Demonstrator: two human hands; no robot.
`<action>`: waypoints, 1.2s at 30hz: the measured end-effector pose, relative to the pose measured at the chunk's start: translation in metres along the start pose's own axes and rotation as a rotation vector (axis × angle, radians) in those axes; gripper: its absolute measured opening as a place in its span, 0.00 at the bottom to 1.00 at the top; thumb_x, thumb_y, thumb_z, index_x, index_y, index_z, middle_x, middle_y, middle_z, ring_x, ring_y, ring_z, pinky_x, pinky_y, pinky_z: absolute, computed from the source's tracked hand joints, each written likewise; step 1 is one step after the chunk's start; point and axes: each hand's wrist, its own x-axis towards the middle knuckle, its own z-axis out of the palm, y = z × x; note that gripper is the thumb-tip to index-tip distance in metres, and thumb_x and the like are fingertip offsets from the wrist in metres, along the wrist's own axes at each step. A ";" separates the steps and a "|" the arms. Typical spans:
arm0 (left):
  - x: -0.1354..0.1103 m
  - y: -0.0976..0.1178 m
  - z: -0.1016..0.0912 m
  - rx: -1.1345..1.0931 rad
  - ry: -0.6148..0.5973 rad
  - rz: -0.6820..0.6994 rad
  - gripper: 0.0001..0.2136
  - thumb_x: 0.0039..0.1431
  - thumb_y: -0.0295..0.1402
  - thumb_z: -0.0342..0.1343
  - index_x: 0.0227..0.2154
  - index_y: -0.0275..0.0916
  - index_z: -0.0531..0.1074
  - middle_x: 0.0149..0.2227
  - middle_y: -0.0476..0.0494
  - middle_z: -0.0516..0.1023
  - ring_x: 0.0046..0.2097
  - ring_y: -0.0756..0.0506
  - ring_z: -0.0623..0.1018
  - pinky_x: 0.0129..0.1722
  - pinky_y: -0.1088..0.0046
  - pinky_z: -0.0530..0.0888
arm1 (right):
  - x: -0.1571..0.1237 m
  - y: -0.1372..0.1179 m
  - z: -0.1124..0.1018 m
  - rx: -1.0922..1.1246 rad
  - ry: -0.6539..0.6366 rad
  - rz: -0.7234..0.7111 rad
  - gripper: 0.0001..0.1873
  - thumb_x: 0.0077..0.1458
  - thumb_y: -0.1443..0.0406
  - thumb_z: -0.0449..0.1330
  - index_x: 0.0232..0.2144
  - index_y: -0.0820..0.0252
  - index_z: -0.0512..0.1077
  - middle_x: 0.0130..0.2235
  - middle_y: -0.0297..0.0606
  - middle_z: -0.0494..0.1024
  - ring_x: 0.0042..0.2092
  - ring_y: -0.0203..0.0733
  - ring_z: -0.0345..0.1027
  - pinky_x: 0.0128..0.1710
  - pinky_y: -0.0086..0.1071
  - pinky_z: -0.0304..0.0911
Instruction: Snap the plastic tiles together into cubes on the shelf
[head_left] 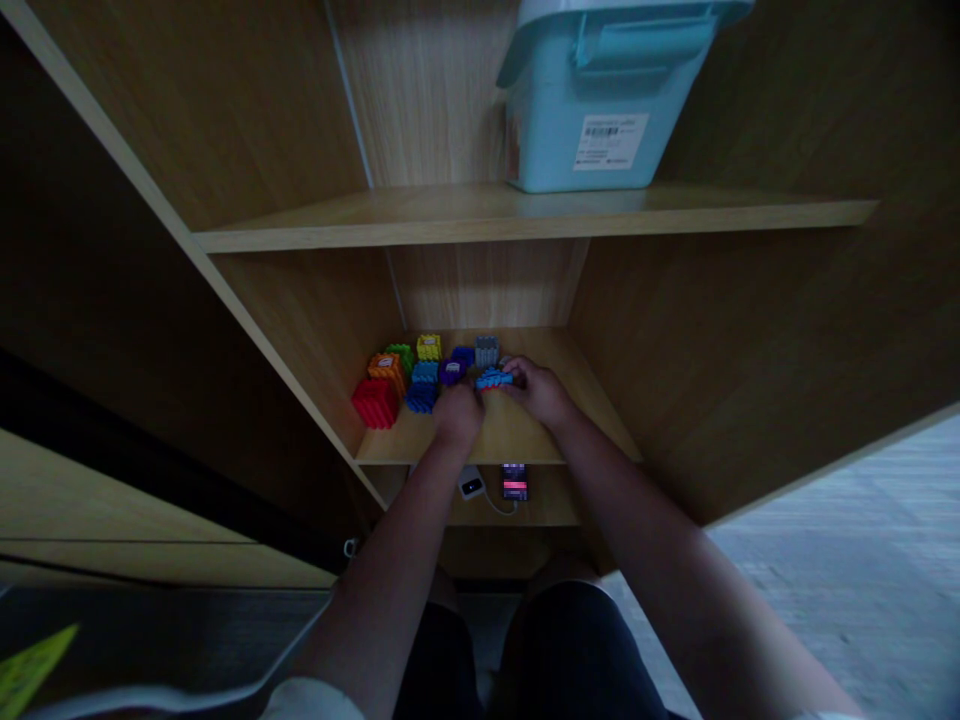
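Both my hands reach into the middle shelf of a wooden cabinet. My left hand and my right hand are closed together on a light blue toothed block, each at one end of it. Behind and to the left of my hands stand several ridged plastic blocks: a red one at the front left, an orange one, a green one, a yellow one, a purple one, a darker blue one and a grey one.
A pale blue lidded plastic box with a white label stands on the upper shelf. On the lowest shelf lie a small phone-like device with a lit screen and a white charger joined by a cable. My knees show below; grey floor lies right.
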 end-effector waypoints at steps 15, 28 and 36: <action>-0.001 0.002 -0.003 -0.014 0.006 -0.008 0.14 0.71 0.34 0.51 0.48 0.37 0.81 0.45 0.32 0.86 0.50 0.37 0.85 0.49 0.64 0.79 | 0.000 0.002 0.001 -0.036 -0.036 -0.011 0.12 0.57 0.64 0.67 0.44 0.52 0.76 0.36 0.33 0.82 0.35 0.41 0.75 0.37 0.33 0.68; -0.008 0.004 -0.011 -0.085 0.025 -0.011 0.15 0.71 0.40 0.53 0.52 0.40 0.78 0.46 0.35 0.86 0.50 0.39 0.85 0.49 0.68 0.77 | -0.001 -0.003 0.000 -0.029 -0.020 -0.031 0.12 0.56 0.62 0.68 0.42 0.53 0.74 0.40 0.34 0.83 0.35 0.41 0.75 0.38 0.33 0.68; -0.007 0.003 -0.009 -0.134 0.025 -0.020 0.14 0.73 0.37 0.52 0.52 0.40 0.79 0.48 0.35 0.86 0.52 0.40 0.84 0.52 0.69 0.76 | -0.001 -0.002 -0.001 -0.040 -0.018 -0.058 0.07 0.59 0.62 0.66 0.41 0.53 0.75 0.37 0.34 0.81 0.34 0.41 0.72 0.37 0.33 0.65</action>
